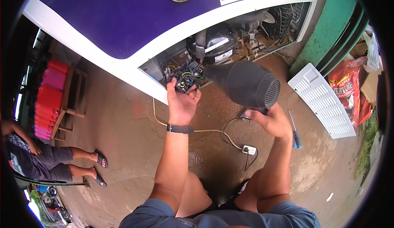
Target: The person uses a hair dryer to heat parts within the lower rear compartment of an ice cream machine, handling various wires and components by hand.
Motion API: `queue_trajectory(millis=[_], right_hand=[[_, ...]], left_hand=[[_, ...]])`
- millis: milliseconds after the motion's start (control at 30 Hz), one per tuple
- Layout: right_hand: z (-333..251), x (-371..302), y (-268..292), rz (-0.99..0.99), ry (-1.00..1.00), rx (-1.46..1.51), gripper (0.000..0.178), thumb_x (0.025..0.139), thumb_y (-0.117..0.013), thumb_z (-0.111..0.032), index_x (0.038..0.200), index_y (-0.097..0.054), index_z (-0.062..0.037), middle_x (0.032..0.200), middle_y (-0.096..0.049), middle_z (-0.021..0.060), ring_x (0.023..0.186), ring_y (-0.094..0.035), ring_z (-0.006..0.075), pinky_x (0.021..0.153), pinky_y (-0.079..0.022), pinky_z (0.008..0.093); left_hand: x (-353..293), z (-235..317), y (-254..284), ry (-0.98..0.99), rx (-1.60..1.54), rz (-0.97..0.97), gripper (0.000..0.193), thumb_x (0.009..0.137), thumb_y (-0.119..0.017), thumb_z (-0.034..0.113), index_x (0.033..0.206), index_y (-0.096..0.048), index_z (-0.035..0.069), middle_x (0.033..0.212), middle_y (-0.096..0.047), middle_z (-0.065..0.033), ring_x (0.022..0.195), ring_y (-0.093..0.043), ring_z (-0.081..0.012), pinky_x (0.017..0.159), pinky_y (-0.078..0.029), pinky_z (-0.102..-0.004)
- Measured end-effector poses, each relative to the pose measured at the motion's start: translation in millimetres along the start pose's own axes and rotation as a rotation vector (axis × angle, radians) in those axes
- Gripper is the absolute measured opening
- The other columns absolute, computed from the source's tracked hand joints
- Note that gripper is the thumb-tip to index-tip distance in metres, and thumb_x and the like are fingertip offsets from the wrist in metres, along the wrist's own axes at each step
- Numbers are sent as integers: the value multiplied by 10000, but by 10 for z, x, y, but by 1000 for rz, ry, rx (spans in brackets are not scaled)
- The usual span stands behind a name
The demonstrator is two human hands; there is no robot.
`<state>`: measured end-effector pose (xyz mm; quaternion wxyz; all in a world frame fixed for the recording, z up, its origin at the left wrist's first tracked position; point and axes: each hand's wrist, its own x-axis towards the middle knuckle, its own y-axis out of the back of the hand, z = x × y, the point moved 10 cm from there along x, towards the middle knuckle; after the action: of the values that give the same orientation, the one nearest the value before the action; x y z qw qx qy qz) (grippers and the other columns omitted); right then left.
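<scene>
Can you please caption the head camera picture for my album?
Left hand holding a wired black part, right hand pointing a black hair dryer toward it, beside an open appliance.

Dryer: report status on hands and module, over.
Left hand holds module. Right hand grips dryer, nozzle toward module. Cord crosses floor below.

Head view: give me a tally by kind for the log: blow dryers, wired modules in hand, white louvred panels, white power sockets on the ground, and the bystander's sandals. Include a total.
Black blow dryer, in the right hand: 1
Wired module, in the left hand: 1
White louvred panel: 1
White power socket: 1
Bystander's sandals: 2
Total: 6
</scene>
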<state>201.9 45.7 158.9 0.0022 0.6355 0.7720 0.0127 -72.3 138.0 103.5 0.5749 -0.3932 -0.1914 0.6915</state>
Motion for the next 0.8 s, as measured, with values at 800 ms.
queue_trajectory(millis=[800], right_hand=[[54, 75, -19, 76, -26, 47, 487, 926, -792, -149, 1364, -609, -40, 1139, -657, 35, 1038, -592, 148, 911, -514, 338]], left_hand=[[-7, 3, -22, -2, 88, -37, 428, 999, -597, 443, 1081, -645, 26, 838, -697, -89, 638, -590, -155, 809, -558, -364]])
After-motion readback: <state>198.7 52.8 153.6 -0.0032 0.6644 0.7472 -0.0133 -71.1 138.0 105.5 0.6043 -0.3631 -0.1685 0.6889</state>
